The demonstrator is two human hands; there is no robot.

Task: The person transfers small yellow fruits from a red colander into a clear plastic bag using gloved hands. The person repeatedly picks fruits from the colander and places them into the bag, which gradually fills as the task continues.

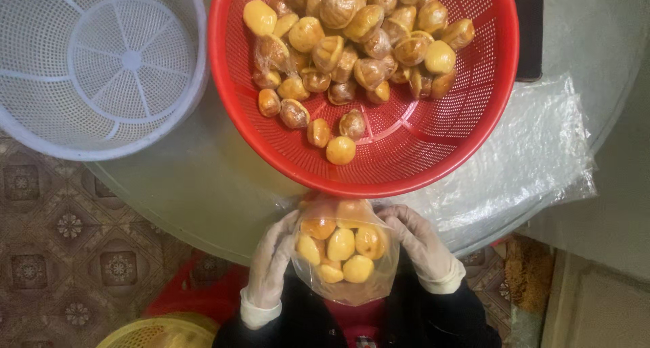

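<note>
Nearest to my view, both gloved hands hold a small clear plastic bag of peeled yellow chestnuts [344, 253] just below the near rim of the big round red perforated plastic basket [474, 111], which I take as my landmark. From my seat, I read the left hand [271, 260] as curled around the bag's left side and the right hand [420, 243] as closed on its upper right edge; the fingers wrap the film, none spread wide.

Largest first: the round glass-topped table [203, 185] carries the red basket, and it lies under everything else. Left of the red basket sits a white perforated plastic basket [101, 63] with nothing in it that I can see. Right of the red basket, a crumpled sheet of clear plastic film [528, 158] spreads to the table edge. Inside the red basket, a heap of glossy brown-and-yellow chestnuts [359, 43] piles toward the far wall.

My worry: the bag looks full and its mouth sits right against the red basket's rim, so if either grip slackens or the film slips on the gloves, nuts could spill onto my lap. Thin film may also tear under that load.
</note>
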